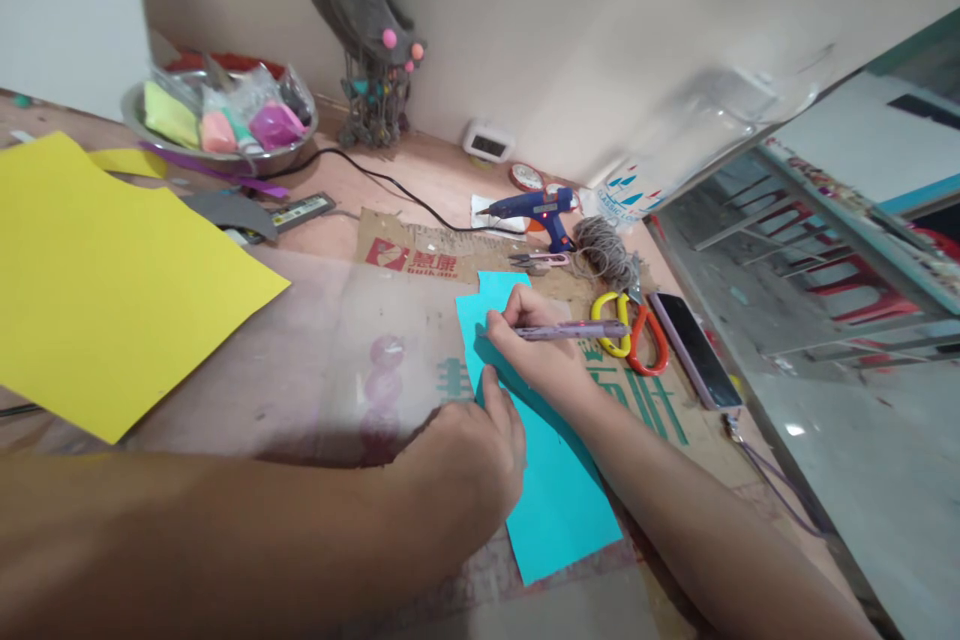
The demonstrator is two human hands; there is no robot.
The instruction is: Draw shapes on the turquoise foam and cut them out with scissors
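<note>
A strip of turquoise paper point(559, 495) lies slantwise on a flattened cardboard sheet, its far end cut with a step. My right hand point(536, 335) is closed around a purple pen point(574, 330), its tip at the upper part of the paper. Just below, my left hand point(480, 450) rests on the paper's left edge with fingers stretched out, holding nothing; some of its fingers are hidden from the camera. The pen's tip and any line it makes are too small to make out.
Yellow paper point(127, 290) covers the left. Farther back are a metal bowl point(289, 155) of bagged clay, a blue glue gun point(544, 210) with its cord, and grey yarn point(604, 250). Scissors point(649, 340) and a phone point(697, 350) lie near the table's right edge.
</note>
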